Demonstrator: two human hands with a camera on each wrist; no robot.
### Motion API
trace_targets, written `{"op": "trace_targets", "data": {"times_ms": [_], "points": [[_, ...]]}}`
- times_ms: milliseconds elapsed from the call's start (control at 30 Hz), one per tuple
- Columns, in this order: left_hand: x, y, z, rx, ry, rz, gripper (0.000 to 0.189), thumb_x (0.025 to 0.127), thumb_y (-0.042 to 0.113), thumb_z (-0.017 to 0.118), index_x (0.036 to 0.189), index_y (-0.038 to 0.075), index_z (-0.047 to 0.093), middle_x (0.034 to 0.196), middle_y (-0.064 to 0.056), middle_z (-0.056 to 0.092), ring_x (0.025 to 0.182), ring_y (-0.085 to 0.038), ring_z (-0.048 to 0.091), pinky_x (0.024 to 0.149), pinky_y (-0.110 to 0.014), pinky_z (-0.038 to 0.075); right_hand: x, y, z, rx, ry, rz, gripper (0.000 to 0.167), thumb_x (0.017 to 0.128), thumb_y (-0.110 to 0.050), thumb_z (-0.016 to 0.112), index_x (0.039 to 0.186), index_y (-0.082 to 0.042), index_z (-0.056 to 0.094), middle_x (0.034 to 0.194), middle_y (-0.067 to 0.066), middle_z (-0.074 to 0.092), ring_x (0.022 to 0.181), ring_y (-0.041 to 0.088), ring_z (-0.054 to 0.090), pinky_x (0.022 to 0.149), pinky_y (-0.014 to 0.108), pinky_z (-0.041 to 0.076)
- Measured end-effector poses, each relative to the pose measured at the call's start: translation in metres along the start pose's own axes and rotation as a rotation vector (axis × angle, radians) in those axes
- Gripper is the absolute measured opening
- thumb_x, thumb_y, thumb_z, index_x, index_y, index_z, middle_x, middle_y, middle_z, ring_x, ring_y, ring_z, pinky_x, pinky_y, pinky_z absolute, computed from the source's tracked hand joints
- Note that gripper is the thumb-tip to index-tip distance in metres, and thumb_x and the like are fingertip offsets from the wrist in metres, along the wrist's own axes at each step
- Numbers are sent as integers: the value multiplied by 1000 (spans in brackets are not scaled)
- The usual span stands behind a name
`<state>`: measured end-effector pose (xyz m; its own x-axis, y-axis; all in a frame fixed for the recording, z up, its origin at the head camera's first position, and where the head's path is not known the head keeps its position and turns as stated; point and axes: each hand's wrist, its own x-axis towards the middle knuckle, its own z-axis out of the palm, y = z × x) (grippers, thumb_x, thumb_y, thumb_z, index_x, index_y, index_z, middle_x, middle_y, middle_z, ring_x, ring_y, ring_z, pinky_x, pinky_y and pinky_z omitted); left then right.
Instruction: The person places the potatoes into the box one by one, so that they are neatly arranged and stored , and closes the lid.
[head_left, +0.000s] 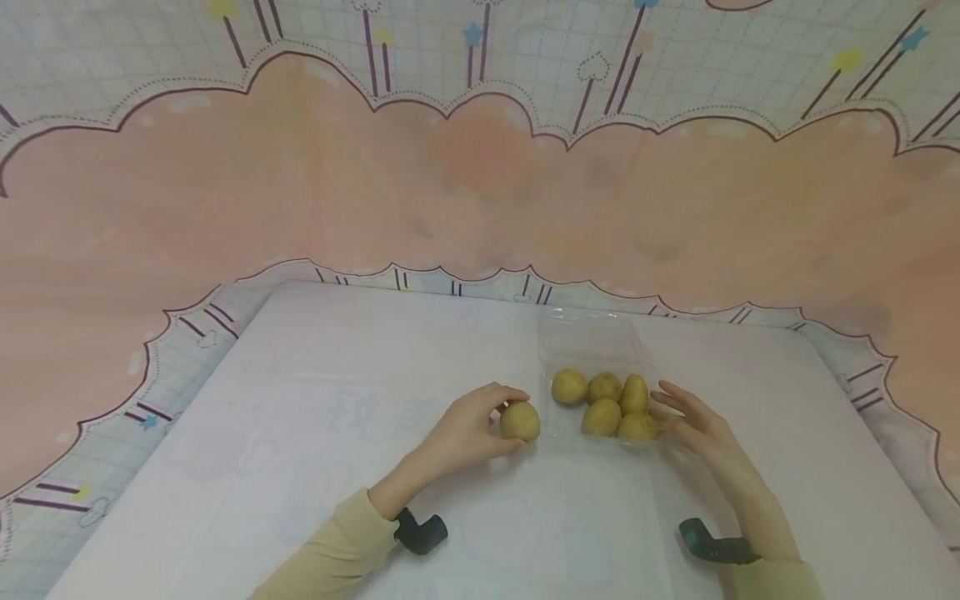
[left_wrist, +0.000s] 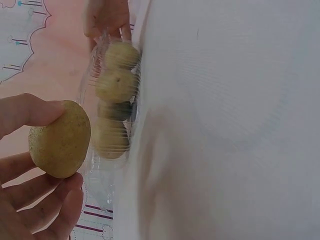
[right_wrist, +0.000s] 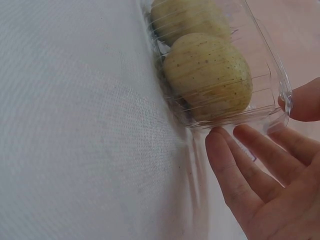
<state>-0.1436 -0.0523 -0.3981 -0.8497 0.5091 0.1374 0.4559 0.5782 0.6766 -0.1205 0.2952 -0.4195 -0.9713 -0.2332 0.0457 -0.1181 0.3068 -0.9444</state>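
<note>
My left hand [head_left: 468,425] holds a round yellow-brown potato [head_left: 520,422] between thumb and fingers, just left of a clear plastic clamshell box [head_left: 551,425]. Speckles show on this potato's skin in the left wrist view. Several more potatoes [head_left: 602,417] lie inside the box, grouped toward its right part. At the box's right end is my right hand [head_left: 701,429], its fingers spread and fairly straight. In the right wrist view the fingertips [right_wrist: 220,142] touch the end wall, and the thumb lies at the rim; how firmly they press cannot be told.
The box's clear lid [head_left: 588,333] is folded back, away from me. A white table [head_left: 315,383] lies under everything, with a patterned cloth [head_left: 420,200] hanging behind it and along its sides. Each wrist wears a black device [head_left: 422,533].
</note>
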Motion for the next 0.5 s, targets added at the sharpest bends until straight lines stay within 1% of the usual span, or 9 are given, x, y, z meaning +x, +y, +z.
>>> {"op": "trace_targets", "data": {"times_ms": [200,367,500], "points": [[1,5,-1,3,-1,30,56,74,19,80,126,13,60,116,1,65,101,-15,59,82,-26,51,1,2,0,-11,6,-10,55,99,-10,49,149,-3,28,125,-29,50,108,-13,55,82,16,52],[4,7,-1,7,2,26,56,74,21,80,126,16,60,116,2,65,102,-14,59,83,-25,51,3,2,0,-28,13,3,56,99,-12,49,148,0,27,123,-28,49,107,-14,55,82,16,51],[8,8,-2,1,12,29,56,74,21,81,125,16,60,115,3,65,102,-13,59,83,-26,51,3,2,-1,-20,9,0,56,99,-12,49,149,0,27,123,-29,49,108,-14,55,82,15,51]]}}
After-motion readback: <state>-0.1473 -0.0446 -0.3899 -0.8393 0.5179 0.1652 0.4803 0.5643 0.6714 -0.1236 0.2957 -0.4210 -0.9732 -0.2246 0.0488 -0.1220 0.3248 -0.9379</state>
